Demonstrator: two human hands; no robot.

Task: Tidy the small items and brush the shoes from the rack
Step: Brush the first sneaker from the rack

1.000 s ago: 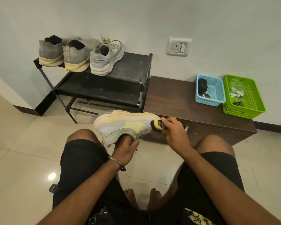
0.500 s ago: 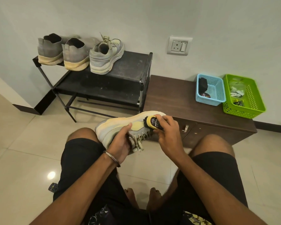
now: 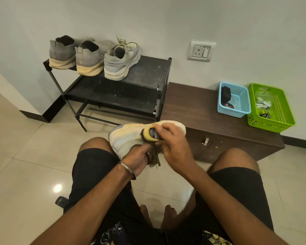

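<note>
A pale yellow and grey sneaker (image 3: 126, 137) lies on its side above my knees. My left hand (image 3: 137, 159) grips it from below, near the opening, where the laces dangle. My right hand (image 3: 173, 145) holds a small yellow-backed shoe brush (image 3: 149, 134), bristles against the sneaker's side. On top of the black shoe rack (image 3: 145, 73) stand two grey slip-on shoes (image 3: 76, 53) and the matching sneaker (image 3: 121, 62). On the brown cabinet (image 3: 193, 103) sit a blue basket (image 3: 234, 100) with dark items and a green basket (image 3: 270, 108) with small items.
A wall socket (image 3: 201, 51) is above the cabinet. A dark remote-like object (image 3: 61, 202) lies on the tiled floor by my left thigh. My bare feet (image 3: 157, 212) rest on the floor between my knees. The rack's lower shelf holds nothing.
The brush has moved leftward along the sneaker from the toe toward the middle. My left hand has turned the shoe and shifted its grip toward the opening.
</note>
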